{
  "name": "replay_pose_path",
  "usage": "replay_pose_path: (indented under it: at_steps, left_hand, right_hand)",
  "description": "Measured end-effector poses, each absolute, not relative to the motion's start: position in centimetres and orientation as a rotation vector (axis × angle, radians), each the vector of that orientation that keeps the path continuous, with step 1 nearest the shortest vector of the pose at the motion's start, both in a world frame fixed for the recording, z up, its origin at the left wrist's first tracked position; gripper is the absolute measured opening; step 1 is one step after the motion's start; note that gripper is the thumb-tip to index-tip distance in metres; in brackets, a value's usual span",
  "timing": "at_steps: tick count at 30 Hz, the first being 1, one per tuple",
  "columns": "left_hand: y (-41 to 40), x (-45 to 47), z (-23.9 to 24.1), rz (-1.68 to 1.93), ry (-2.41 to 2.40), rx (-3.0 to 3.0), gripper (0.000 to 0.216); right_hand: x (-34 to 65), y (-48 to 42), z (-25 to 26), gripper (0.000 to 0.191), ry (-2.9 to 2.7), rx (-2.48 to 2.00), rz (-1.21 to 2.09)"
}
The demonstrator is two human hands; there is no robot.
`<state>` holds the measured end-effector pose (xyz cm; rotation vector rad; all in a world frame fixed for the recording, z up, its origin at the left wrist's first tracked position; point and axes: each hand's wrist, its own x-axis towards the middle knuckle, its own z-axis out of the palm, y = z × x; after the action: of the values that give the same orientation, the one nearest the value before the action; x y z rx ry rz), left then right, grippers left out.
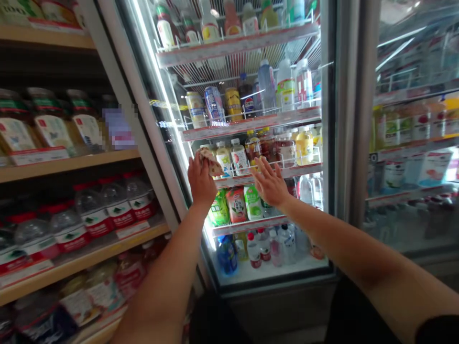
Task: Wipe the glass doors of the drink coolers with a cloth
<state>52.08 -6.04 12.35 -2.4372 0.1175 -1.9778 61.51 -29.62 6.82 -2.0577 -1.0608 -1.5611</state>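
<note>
A patterned cloth (213,162) is bunched in my left hand (202,181), held up at the left part of the glass fridge door (244,282). The fingers close around the cloth, and part of it sticks out to the right. My right hand (270,184) is empty, its fingers stretched out and spread, up against the same door on the right. Whether the palm touches the glass I cannot tell. Behind both hands, bottled drinks (239,157) and green and red drink packs (236,204) stand on the lit fridge shelves.
An open shelf unit to the left carries red-capped bottles (96,210) and green-capped bottles (46,117). A metal door frame (349,119) separates this fridge from another glass-fronted cooler with drinks (394,124) on the right.
</note>
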Motion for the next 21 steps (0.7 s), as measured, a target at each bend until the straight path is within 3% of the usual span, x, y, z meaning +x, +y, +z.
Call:
replay_pose_path:
  at_steps: [13, 21]
  left_hand:
    - [-13.9, 55.9, 12.9, -1.927, 0.228, -2.483, 0.051]
    - [-17.0, 58.1, 11.6, -1.611, 0.563, -2.519, 0.052]
  right_hand:
    - [63.9, -36.6, 3.3, 0.056, -0.987, -2.152, -1.542]
    - [64.2, -39.8, 2.9, 0.05, -0.954, -2.197, -1.5]
